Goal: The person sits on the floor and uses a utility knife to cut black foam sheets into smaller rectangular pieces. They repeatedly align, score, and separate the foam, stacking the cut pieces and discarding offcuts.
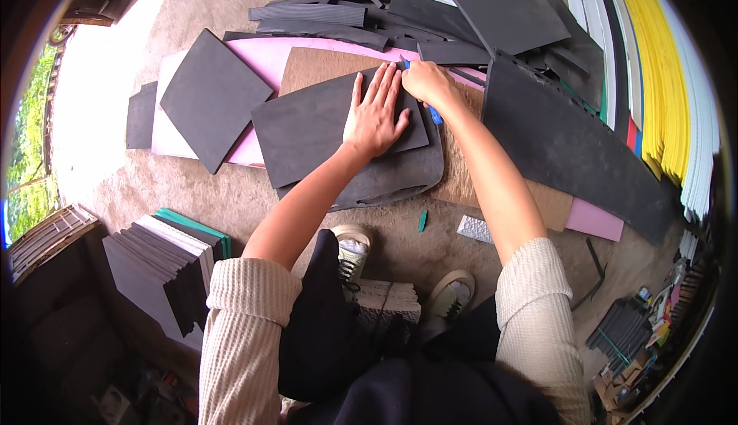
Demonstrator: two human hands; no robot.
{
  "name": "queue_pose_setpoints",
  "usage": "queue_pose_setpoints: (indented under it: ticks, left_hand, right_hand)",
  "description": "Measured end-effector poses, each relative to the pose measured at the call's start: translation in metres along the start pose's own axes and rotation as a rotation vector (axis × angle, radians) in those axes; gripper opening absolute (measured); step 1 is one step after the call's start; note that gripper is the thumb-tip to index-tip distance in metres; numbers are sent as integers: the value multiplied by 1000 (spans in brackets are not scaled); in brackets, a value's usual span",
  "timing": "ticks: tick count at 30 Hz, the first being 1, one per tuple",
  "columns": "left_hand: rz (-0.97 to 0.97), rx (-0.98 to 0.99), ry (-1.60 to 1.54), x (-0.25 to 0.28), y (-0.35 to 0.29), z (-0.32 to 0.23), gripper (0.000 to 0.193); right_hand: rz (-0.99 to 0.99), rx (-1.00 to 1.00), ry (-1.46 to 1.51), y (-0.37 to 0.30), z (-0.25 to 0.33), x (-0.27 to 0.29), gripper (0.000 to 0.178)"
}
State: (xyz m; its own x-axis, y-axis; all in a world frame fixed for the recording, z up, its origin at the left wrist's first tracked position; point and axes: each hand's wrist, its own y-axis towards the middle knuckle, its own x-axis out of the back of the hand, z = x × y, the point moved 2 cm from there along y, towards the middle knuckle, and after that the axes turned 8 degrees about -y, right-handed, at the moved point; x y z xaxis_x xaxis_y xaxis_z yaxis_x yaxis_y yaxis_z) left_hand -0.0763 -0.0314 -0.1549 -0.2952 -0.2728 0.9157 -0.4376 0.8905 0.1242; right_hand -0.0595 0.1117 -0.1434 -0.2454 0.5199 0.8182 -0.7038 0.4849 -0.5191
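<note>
My left hand [373, 117] lies flat with its fingers stretched on a dark rectangular foam sheet [304, 121]. Close beside it, my right hand [427, 81] is closed round a blue utility knife [436, 115], at the sheet's upper right edge. The blade itself cannot be made out. Beneath the top sheet lies a larger dark sheet with a rounded corner [388, 185]. Both rest on a brown wooden board [461, 183], which lies over a pink sheet [596, 220].
Left of the board lies another dark square sheet [215, 101]. Dark offcuts [323, 16] heap up beyond it. A large dark sheet [561, 137] spreads at the right, near stacked yellow sheets [653, 64]. A stack of grey sheets [150, 267] stands at lower left.
</note>
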Motion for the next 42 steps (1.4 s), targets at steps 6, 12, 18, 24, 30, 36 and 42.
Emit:
queue_pose_setpoints:
  ticks: [6, 12, 18, 24, 30, 36, 42]
  left_hand:
    - [20, 4, -13, -3, 1, -3, 68]
    - [16, 34, 15, 2, -5, 1, 67]
    - [18, -1, 11, -1, 1, -4, 67]
    - [8, -4, 20, 1, -1, 0, 69]
    - [20, -13, -16, 0, 4, -5, 69]
    - [43, 11, 1, 3, 1, -2, 69]
    - [16, 5, -27, 2, 0, -2, 69]
  right_hand:
    - [255, -64, 49, -19, -7, -4, 25]
    - [154, -69, 135, -176, -51, -65, 28]
    - [155, -78, 86, -205, -62, -65, 27]
    - [186, -1, 35, -189, -56, -12, 34]
    - [-243, 105, 99, -55, -43, -2, 35]
    - [18, 71, 161, 7, -9, -14, 35]
    - [240, -39, 167, -10, -6, -8, 39]
